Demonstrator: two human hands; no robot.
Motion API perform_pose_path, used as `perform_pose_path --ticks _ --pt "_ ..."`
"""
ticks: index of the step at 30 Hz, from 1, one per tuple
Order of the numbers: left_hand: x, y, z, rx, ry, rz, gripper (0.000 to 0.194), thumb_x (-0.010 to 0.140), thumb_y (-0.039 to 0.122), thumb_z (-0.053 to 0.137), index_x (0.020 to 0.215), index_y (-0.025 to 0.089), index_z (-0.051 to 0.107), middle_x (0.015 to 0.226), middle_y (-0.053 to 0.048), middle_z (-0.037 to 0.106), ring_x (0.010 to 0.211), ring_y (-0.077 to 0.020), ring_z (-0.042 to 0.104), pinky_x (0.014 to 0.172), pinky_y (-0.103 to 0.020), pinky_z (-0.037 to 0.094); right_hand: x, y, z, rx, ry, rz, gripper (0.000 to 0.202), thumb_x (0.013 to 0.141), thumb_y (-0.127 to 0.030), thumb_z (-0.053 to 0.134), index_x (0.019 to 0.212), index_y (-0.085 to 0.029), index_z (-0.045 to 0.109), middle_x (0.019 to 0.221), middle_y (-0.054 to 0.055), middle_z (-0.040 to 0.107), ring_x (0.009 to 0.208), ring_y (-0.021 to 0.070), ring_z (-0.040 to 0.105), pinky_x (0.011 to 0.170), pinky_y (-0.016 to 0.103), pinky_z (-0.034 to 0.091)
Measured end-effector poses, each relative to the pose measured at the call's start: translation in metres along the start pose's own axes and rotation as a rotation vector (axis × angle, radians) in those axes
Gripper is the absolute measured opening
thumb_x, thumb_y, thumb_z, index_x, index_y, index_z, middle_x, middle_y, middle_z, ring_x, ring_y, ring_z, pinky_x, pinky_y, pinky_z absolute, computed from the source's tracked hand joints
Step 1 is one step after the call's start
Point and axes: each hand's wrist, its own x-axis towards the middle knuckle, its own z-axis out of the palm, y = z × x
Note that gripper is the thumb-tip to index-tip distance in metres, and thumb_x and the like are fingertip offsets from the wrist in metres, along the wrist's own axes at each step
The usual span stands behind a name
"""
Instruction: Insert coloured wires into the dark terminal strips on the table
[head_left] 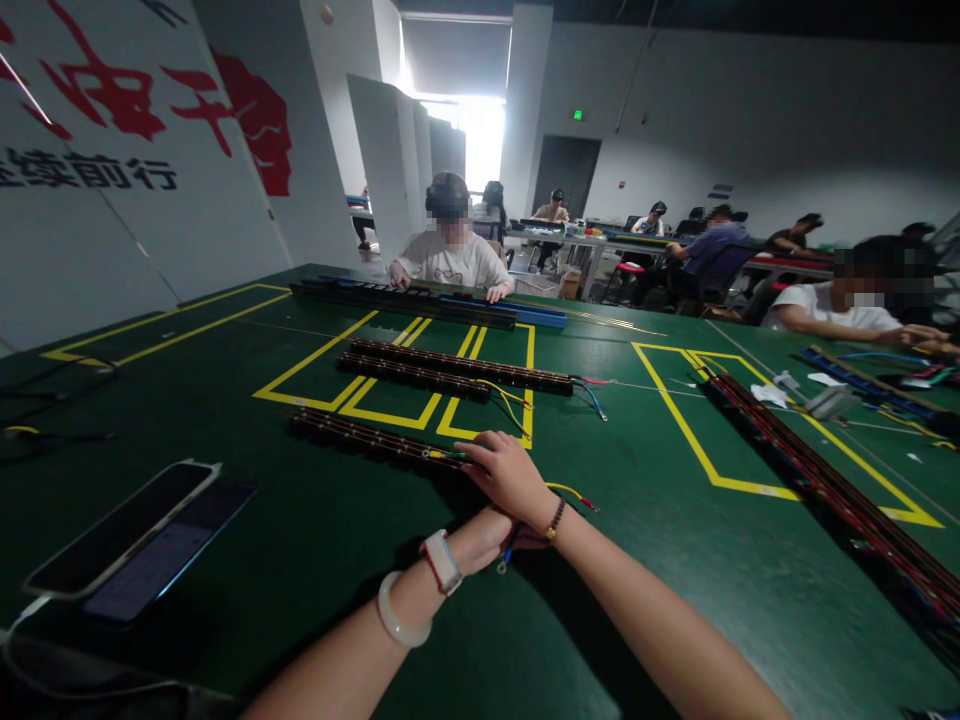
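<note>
Bare forearms (637,612) stretch over a green desk (660,490), with a dark slotted bar (367,435) lying just this side of some yellow tape boxes (315,353). Looks partly wired; what's left, can't say. Right hand (514,480) curls over the bar's end, left hand (484,536) tucked underneath; can't tell how tight either grip is. Green lead (456,455) pokes out there.

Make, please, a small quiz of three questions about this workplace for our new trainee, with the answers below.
1. Multiple choice: which wrist wears the watch? A) right; B) left; C) both.
2. True or false: two phones lie on the green table, at the left of the picture.
3. Fill the gap: the right hand crosses ___ the left hand, its fingers at a dark strip.

Key: 1. B; 2. true; 3. over
</note>
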Motion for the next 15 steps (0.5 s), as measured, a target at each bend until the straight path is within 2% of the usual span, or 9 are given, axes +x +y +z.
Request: perform_pose_path --ticks 4,7,10,13,15 --pt "-0.005 -0.001 -0.002 0.007 -0.012 -0.006 0.031 0.081 0.03 0.055 0.107 0.013 0.056 0.098 -0.014 0.067 0.091 -0.0232 0.064 0.085 -0.04 0.048 -0.037 0.024 -0.014 0.075 0.145 0.084 0.029 0.092 -0.026 0.05 0.12 -0.023 0.058 0.109 0.007 0.059 0.098 0.0194 0.052 0.085 0.032 0.042" --pt "-0.008 -0.003 -0.007 0.121 -0.003 -0.021 0.029 0.087 0.036 0.047 0.102 0.012 0.053 0.086 -0.013 0.067 0.078 -0.0198 0.066 0.078 -0.037 0.05 -0.074 0.047 -0.017 0.004 0.16 0.146 0.026 0.092 -0.025 0.051 0.116 -0.022 0.061 0.104 0.008 0.061 0.094 0.0198 0.053 0.081 0.032 0.041" --pt "-0.009 0.0 -0.013 0.398 0.043 -0.085 0.032 0.09 0.041 0.036 0.094 0.013 0.051 0.069 -0.006 0.063 0.061 -0.0159 0.063 0.063 -0.031 0.05 -0.104 0.063 -0.015 -0.075 0.091 0.181 0.024 0.093 -0.028 0.051 0.112 -0.022 0.063 0.093 0.007 0.063 0.086 0.0193 0.054 0.076 0.031 0.039" --pt "-0.011 0.008 -0.018 0.683 0.095 -0.137 0.036 0.089 0.046 0.037 0.082 0.015 0.053 0.053 0.0 0.054 0.044 -0.0127 0.052 0.05 -0.026 0.043 -0.118 0.07 -0.011 -0.135 0.005 0.21 0.023 0.094 -0.029 0.048 0.109 -0.026 0.066 0.077 0.004 0.063 0.074 0.0177 0.052 0.068 0.029 0.035" --pt "-0.015 0.015 -0.017 1.055 0.162 -0.085 0.04 0.09 0.045 0.034 0.075 0.015 0.055 0.054 -0.001 0.054 0.045 -0.0127 0.052 0.052 -0.026 0.042 -0.119 0.072 -0.009 -0.148 -0.011 0.238 0.024 0.095 -0.028 0.048 0.109 -0.028 0.067 0.073 0.003 0.062 0.071 0.0172 0.051 0.065 0.029 0.032"
